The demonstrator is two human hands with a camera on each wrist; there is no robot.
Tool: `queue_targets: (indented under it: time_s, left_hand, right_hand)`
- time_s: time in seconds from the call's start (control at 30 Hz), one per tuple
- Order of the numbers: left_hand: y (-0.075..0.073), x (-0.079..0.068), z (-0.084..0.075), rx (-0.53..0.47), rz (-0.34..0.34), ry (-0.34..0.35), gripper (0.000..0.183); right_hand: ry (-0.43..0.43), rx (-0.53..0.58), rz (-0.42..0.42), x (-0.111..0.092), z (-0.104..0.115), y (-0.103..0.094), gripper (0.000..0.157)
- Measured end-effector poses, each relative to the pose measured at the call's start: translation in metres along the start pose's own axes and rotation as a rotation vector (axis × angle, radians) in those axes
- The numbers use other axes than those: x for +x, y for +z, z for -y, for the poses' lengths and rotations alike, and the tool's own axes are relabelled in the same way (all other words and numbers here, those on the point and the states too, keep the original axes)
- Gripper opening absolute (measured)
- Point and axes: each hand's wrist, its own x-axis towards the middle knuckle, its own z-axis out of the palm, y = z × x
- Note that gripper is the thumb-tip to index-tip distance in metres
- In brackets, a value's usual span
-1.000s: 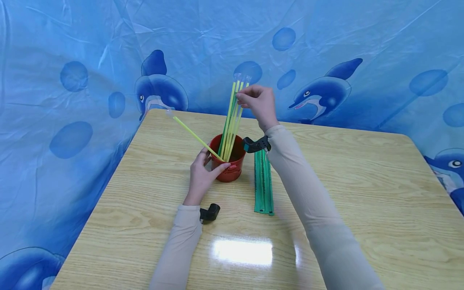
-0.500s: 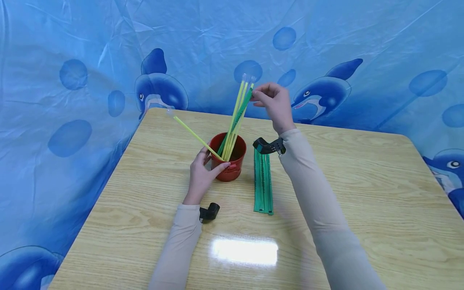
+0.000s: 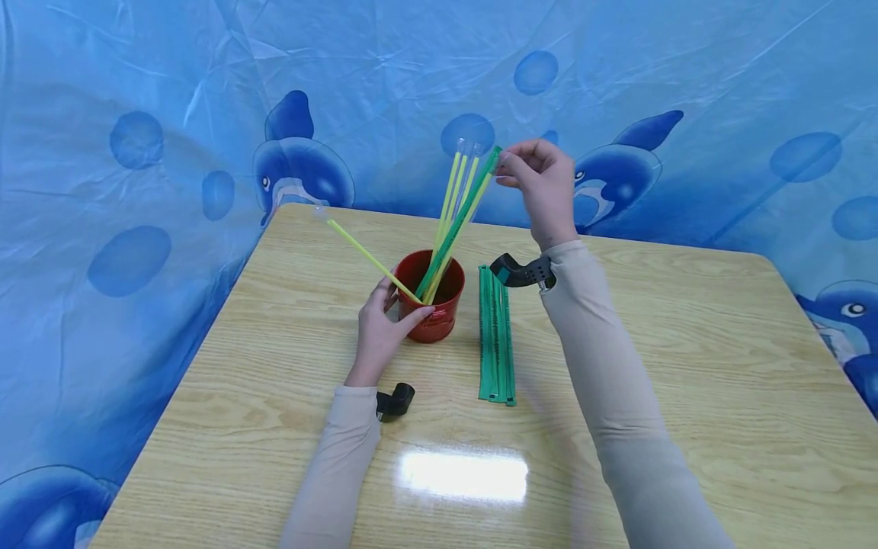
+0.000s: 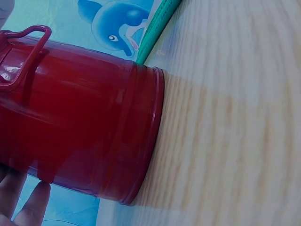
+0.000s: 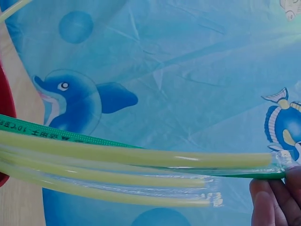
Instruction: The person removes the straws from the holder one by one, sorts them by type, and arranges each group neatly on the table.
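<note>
A small red bucket stands upright on the table. My left hand grips it from the left, thumb at the near rim and fingers round the far side. Fingertips touch its wall in the left wrist view. My right hand pinches the top end of a long green wrapped strip, whose lower end is inside the bucket. A yellow straw in clear wrap lies along that strip, its end close to my fingers. Other yellow straws stand in the bucket; one yellow straw leans out left.
Right of the bucket, several green wrapped strips lie side by side on the wooden table. A blue curtain with dolphin prints hangs behind the table's far edge.
My right hand has moved right and slightly up, drawing the green strip's top end away from most of the yellow straws, so it slants right. The left hand stays on the bucket.
</note>
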Motion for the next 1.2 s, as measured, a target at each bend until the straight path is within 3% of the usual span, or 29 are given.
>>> queue_targets:
  time_s: [0.4, 0.9, 1.2]
  left_hand:
    - [0.001, 0.000, 0.000, 0.007, 0.001, -0.010, 0.071]
    - [0.001, 0.001, -0.001, 0.014, -0.007, -0.027, 0.071]
    - [0.000, 0.001, 0.000, 0.024, -0.010, -0.016, 0.071]
  right_hand:
    - [-0.030, 0.144, -0.091, 0.004, 0.016, -0.011, 0.005]
    - [-0.046, 0.348, -0.290, 0.009, 0.036, -0.034, 0.005]
    - [-0.008, 0.485, -0.323, 0.009, 0.046, -0.045, 0.004]
